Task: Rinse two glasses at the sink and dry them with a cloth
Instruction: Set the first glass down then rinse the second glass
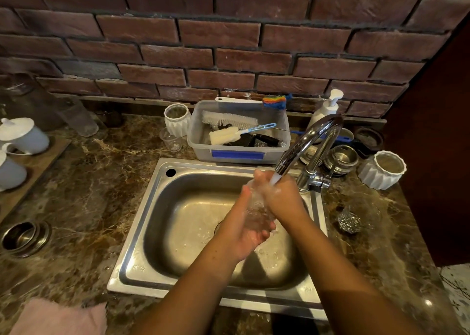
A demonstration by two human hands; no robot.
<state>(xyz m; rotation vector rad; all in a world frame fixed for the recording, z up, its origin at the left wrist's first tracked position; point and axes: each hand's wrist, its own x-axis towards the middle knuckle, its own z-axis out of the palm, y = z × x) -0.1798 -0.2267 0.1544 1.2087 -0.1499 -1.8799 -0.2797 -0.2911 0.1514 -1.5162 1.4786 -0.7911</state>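
Motion blur and running water made the glass point(257, 208) hard to make out; it lay tilted over the sink point(142, 233), under the tap point(312, 141), with both hands on it. The left hand point(245, 235) cupped its lower end, fingers curled round it, and the right hand point(278, 194) was wrapped over its upper end, hiding the rim, where the stream point(276, 178) struck. A second glass point(352, 219) sat on the table point(89, 182) just right of the sink, so clear that only its cut, glinting base showed well; whether it stood or lay I could not tell. The pink cloth point(61, 317) lay at the near left corner, cut off by the frame edge. Behind the sink a plastic tub point(239, 154) held three brushes over darker things I could not make out, and its blue label bore no writing I could read. Small stamps on the sink rim were too blurred to read. Two white ribbed pots point(178, 118) flanked the tub and tap, one pump bottle point(328, 108) stood behind the tap, and white lidded cups point(23, 133) at the left were partly out of frame
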